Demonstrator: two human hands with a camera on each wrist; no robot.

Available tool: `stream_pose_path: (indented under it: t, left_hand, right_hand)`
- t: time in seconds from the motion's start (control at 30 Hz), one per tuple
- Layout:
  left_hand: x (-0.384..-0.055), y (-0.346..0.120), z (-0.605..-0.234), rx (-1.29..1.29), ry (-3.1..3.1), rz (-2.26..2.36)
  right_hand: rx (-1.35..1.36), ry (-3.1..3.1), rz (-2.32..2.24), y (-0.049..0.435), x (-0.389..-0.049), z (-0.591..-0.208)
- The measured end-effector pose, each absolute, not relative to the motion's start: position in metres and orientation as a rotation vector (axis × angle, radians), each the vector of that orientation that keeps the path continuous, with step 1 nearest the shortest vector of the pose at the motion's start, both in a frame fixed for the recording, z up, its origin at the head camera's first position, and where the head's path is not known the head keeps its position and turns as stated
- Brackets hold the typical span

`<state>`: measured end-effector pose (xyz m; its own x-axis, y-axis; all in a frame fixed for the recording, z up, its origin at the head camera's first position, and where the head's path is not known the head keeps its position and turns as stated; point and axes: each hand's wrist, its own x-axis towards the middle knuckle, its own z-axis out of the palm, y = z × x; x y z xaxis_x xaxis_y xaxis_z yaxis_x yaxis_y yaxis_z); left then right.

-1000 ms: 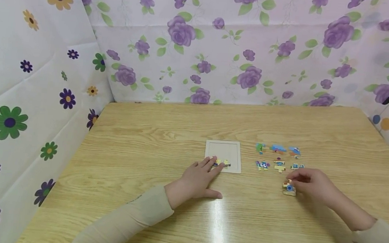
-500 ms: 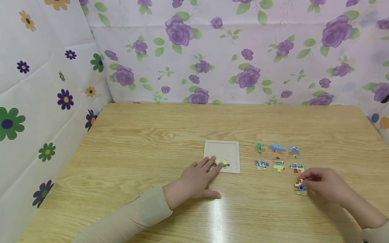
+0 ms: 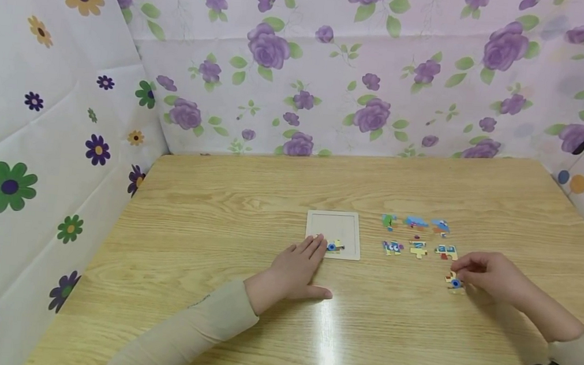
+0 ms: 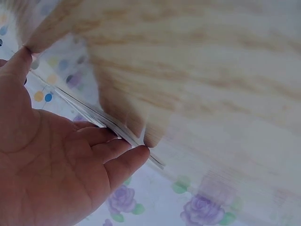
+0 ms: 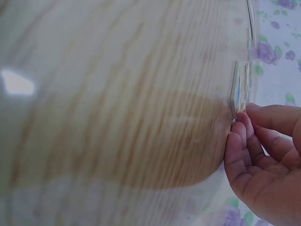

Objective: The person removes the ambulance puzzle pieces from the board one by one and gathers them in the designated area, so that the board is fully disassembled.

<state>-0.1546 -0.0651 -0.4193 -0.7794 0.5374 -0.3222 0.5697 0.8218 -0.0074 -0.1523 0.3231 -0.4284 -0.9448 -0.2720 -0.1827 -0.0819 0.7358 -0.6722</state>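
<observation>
My left hand (image 3: 297, 267) lies over the lower left of a square wooden puzzle tray (image 3: 335, 214), fingers straight and partly covering the pieces there. A yellow puzzle piece with a blue wheel (image 3: 333, 246) shows beside its fingertips, along the tray's bottom edge. To the right, my right hand (image 3: 489, 275) pinches another puzzle piece (image 3: 454, 281), also with a blue wheel, between thumb and fingers close over the table. In the right wrist view the fingertips (image 5: 242, 115) meet at the edge of this piece, which is seen nearly edge-on.
Several loose puzzle pieces lie in two rows right of the tray: a green and blue one (image 3: 389, 222) in the back row, a purple one with eyes (image 3: 393, 248) in front. A flowered cloth (image 3: 278, 100) hangs behind the wooden table (image 3: 228, 200).
My right hand has moved right with its puzzle piece, now just below the front row. The left index finger has drawn in beside the others, uncovering the blue wheel in the tray.
</observation>
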Motion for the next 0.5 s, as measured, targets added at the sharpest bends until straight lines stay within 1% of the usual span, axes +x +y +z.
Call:
stream_pose_path:
  t: [0.5]
  left_hand:
    - [-0.155, -0.063, -0.42, 0.916, 2.661, -0.174]
  right_hand:
    - [-0.293, 2.701, -1.016, 0.315, -0.155, -0.417]
